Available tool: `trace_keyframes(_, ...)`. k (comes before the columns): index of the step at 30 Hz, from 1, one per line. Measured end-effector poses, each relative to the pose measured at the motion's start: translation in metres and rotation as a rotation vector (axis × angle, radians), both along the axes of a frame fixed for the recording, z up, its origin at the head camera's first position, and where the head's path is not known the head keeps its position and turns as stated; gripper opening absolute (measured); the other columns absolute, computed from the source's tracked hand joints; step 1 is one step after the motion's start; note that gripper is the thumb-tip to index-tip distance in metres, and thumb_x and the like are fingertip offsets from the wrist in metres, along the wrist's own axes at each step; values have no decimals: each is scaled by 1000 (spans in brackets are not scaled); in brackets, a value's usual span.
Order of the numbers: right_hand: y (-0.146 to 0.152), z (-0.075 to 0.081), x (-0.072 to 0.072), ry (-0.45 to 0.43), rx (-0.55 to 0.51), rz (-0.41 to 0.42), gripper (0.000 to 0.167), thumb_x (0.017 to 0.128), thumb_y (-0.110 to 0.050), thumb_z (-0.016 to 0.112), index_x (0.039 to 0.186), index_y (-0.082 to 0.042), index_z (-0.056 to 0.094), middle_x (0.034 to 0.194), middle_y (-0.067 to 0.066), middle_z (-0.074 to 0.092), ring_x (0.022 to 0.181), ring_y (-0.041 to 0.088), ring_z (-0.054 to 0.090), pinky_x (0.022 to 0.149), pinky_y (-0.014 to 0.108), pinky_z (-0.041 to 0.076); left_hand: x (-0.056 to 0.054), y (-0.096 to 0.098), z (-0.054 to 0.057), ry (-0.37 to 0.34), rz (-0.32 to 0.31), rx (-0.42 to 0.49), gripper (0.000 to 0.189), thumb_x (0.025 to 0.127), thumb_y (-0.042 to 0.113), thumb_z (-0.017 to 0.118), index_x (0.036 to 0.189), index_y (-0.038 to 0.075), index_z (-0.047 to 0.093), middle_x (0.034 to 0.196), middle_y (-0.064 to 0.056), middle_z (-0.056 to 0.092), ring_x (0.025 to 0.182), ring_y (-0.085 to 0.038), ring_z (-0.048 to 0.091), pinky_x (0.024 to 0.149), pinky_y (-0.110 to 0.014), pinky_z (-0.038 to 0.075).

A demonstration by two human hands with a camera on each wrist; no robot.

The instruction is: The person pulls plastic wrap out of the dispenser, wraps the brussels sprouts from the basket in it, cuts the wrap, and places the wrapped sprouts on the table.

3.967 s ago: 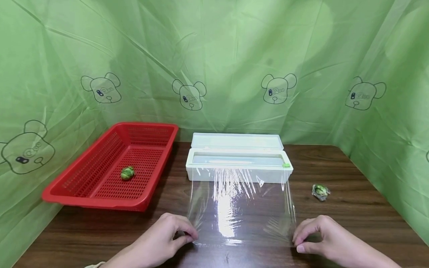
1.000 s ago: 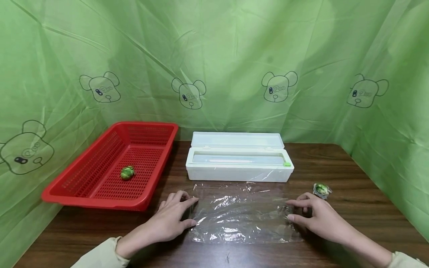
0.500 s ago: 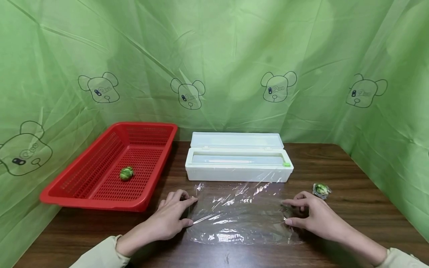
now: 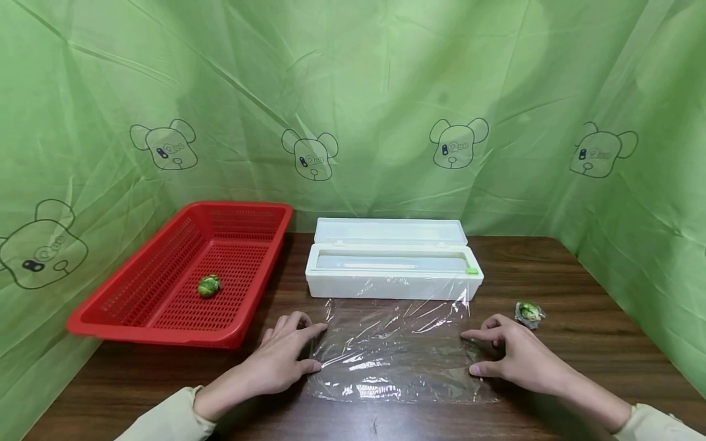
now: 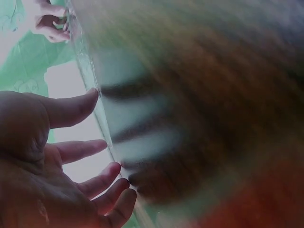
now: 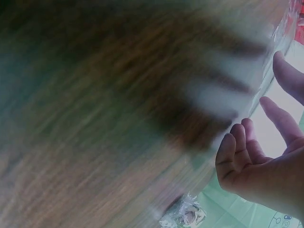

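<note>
A sheet of clear cling film (image 4: 386, 361) lies spread over the wooden table, its far edge reaching the front of a white cling film box (image 4: 386, 288). My left hand (image 4: 278, 361) rests at the sheet's left edge, thumb and index finger spread apart. In the left wrist view its fingertips (image 5: 107, 145) touch down along that edge. On the opposite side my right hand (image 4: 515, 355) has thumb and index finger spread at the film's right edge, the other fingers bent loosely beneath. Neither hand grips anything.
The box's lid (image 4: 391, 231) stands raised behind it, and a green slider (image 4: 472, 271) sits at its right end. A red basket (image 4: 242, 327) on the left holds one Brussels sprout (image 4: 209, 285). Beyond my right hand lies a film-wrapped sprout (image 4: 529, 313). Green cloth encloses the table.
Four seconds ago both hands pinched the front corners of film pulled from the box. Now the sheet lies on the table and the hands rest farther up its sides. Lately the right hand shifted slightly inward.
</note>
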State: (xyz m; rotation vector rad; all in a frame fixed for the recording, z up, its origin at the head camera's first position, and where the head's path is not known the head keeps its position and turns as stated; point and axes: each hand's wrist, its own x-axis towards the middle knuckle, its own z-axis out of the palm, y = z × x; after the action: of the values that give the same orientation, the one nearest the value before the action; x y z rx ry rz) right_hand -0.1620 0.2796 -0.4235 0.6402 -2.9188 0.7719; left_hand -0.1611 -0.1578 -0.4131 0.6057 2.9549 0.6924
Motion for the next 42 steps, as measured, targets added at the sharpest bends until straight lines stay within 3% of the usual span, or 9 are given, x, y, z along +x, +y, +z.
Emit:
trace_keyframes(12, 0, -2, -3, 66, -26, 31, 50, 79, -40, 93, 122, -16, 81, 105, -5, 57, 86, 9, 51, 70, 28, 45, 2, 0, 1, -3, -3, 0, 65, 84, 24, 89, 143, 16, 66, 127, -1, 52, 120, -31, 46, 92, -60, 40)
trace_keyframes(21, -1, -2, -4, 57, -22, 48, 50, 79, -41, 93, 120, -15, 81, 105, -5, 56, 85, 8, 50, 69, 28, 45, 4, -2, 2, -4, -6, 5, 61, 86, 23, 87, 143, 15, 66, 129, -3, 53, 121, -31, 46, 93, -60, 41)
trace_keyframes(26, -2, -2, -5, 48, -22, 49, 50, 79, -42, 92, 121, -15, 81, 106, -5, 56, 85, 8, 50, 69, 28, 45, 7, -2, 8, -9, -24, 24, 61, 88, 20, 85, 145, 14, 64, 128, -2, 53, 122, -32, 45, 98, -66, 40)
trace_keyframes(34, -2, -2, -4, 35, -15, 39, 49, 80, -42, 92, 120, -16, 81, 106, -4, 57, 86, 9, 50, 70, 29, 45, 22, 2, 37, -14, -166, 140, 58, 93, 18, 81, 147, 10, 61, 124, 3, 50, 126, -24, 46, 105, -56, 46)
trace_keyframes(39, -2, -2, -4, 32, -16, 39, 49, 80, -41, 92, 120, -16, 81, 106, -5, 57, 86, 9, 50, 71, 29, 45, 35, 3, 68, 47, -215, 128, 54, 95, 21, 79, 146, 19, 63, 127, 8, 52, 124, -20, 52, 105, -54, 49)
trace_keyframes(42, -1, -3, -5, 42, -15, 38, 49, 80, -41, 92, 120, -16, 82, 105, -5, 57, 86, 9, 50, 71, 29, 46, 35, -2, 91, 96, -223, 112, 55, 95, 23, 79, 147, 21, 62, 130, 6, 56, 123, -21, 57, 104, -54, 50)
